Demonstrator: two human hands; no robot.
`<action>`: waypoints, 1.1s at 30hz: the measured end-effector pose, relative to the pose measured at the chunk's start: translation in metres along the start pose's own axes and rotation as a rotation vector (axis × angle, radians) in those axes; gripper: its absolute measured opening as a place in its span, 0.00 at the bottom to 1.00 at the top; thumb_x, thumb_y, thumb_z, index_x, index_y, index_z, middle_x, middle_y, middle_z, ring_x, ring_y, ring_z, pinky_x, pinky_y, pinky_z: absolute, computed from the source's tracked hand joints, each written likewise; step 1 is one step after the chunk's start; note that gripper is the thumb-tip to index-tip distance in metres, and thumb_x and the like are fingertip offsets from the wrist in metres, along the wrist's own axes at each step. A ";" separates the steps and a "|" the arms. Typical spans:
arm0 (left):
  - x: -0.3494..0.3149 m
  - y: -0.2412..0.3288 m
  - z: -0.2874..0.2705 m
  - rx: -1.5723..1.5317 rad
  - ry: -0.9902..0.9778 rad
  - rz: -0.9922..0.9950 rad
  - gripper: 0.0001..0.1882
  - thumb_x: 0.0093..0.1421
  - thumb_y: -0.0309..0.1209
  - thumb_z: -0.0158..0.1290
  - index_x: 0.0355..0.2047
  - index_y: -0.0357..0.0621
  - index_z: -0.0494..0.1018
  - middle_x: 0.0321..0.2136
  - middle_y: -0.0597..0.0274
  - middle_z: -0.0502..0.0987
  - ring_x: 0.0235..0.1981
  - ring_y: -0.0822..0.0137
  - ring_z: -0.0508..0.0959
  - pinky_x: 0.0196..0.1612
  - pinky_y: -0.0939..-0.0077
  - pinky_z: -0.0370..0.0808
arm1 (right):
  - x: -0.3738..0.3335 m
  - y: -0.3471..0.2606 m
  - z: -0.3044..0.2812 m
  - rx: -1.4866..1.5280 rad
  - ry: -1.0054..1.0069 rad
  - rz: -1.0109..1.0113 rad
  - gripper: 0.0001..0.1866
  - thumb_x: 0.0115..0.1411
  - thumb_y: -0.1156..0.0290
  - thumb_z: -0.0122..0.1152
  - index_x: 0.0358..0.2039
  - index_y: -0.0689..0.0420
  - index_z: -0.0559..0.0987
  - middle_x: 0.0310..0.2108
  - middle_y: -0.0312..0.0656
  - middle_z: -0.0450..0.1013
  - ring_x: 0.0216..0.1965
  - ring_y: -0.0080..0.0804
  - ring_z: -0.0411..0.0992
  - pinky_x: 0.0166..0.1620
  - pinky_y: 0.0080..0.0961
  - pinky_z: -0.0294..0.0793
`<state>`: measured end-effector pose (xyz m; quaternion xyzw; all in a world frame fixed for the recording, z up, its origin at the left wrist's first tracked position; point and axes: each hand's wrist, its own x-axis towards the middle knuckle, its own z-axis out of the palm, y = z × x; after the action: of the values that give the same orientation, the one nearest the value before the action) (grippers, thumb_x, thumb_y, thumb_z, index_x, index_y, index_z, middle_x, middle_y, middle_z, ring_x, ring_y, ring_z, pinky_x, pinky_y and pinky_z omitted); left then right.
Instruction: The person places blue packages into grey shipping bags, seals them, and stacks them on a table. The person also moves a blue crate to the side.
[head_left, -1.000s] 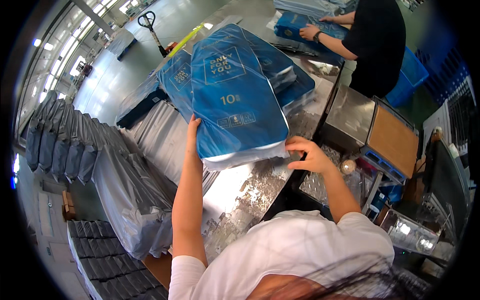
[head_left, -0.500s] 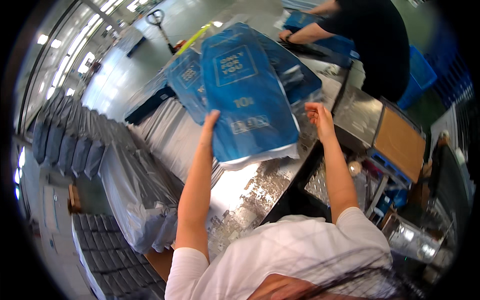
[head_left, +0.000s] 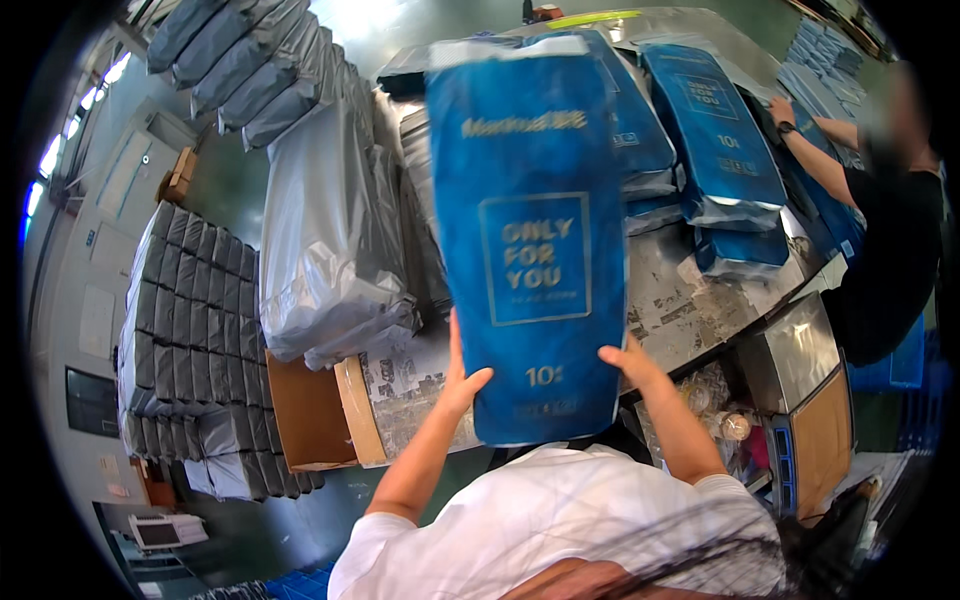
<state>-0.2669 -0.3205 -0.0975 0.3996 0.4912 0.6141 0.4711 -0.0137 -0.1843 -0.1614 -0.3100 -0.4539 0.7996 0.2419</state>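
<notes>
A blue package (head_left: 530, 160) fills the center of the frame, gripped along its long sides near the lower end by a person's left hand (head_left: 462, 382) and right hand (head_left: 630, 362), thumbs showing at the front. Beyond lies a worn metal table (head_left: 680, 300), with a cardboard box (head_left: 308, 420) at lower left and a gray-wrapped bundle (head_left: 325, 225) above it. Stacked packages (head_left: 715, 130) sit at upper right, near a co-worker (head_left: 895, 260) in black.
</notes>
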 end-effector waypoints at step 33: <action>0.225 -0.125 -0.174 1.466 0.384 0.139 0.06 0.51 0.30 0.47 0.27 0.43 0.72 0.25 0.53 0.73 0.30 0.51 0.73 0.33 0.60 0.69 | 0.357 -0.005 -0.073 -1.564 0.081 -1.061 0.13 0.52 0.69 0.50 0.40 0.55 0.70 0.36 0.48 0.66 0.44 0.44 0.65 0.47 0.27 0.62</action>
<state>-0.4631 -0.1321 -0.2483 0.5265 0.8204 0.2177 -0.0482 -0.2076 0.0988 -0.2846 -0.1647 -0.9344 0.0427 0.3129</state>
